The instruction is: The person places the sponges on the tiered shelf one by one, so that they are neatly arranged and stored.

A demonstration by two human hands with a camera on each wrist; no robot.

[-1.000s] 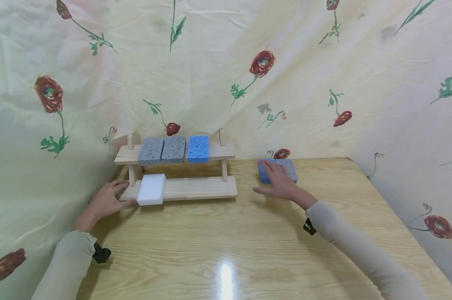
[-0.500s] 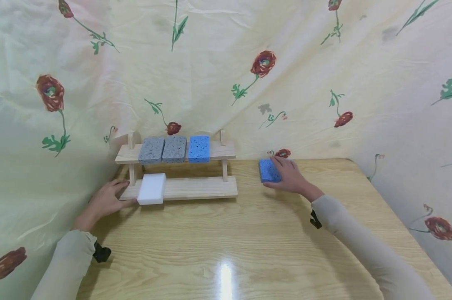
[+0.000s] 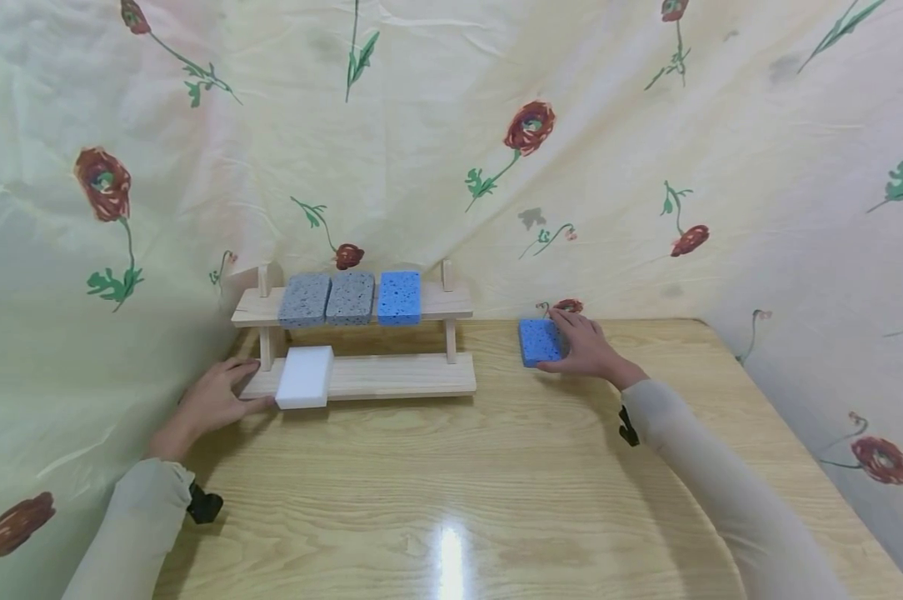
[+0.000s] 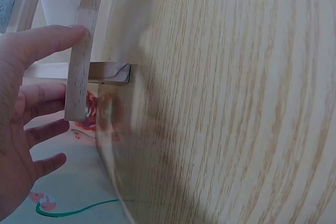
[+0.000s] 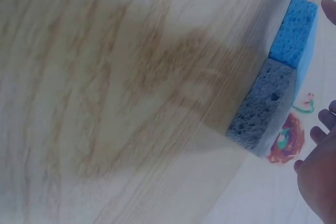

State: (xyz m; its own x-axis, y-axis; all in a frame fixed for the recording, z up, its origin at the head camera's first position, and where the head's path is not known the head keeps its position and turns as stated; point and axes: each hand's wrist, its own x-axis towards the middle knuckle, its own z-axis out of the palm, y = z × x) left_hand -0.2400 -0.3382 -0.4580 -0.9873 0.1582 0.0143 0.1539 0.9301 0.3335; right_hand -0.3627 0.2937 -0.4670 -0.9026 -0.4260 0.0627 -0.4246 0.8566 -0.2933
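At the left, my left hand (image 3: 215, 400) holds the end of the lower board of a wooden two-tier rack (image 3: 399, 375). Its thumb lies along the board's front edge and fingers reach the far side. A white sponge (image 3: 305, 377) rests on that board near the thumb. My right hand (image 3: 588, 348) hovers at two sponges lying side by side on the table, fingers spread. The blue sponge (image 3: 540, 342) shows left of the hand in the head view. The grey sponge (image 5: 262, 103), hidden beneath the hand there, shows in the right wrist view with the fingers apart from it.
On the rack's upper board sit two grey sponges (image 3: 350, 298) and a blue sponge (image 3: 399, 297). The wooden table (image 3: 391, 492) meets a flower-printed cloth (image 3: 609, 167) hanging behind and at both sides.
My right hand has moved right, from above the blue sponge to over the grey one, which it now covers in the head view. My left hand has stayed at the rack.
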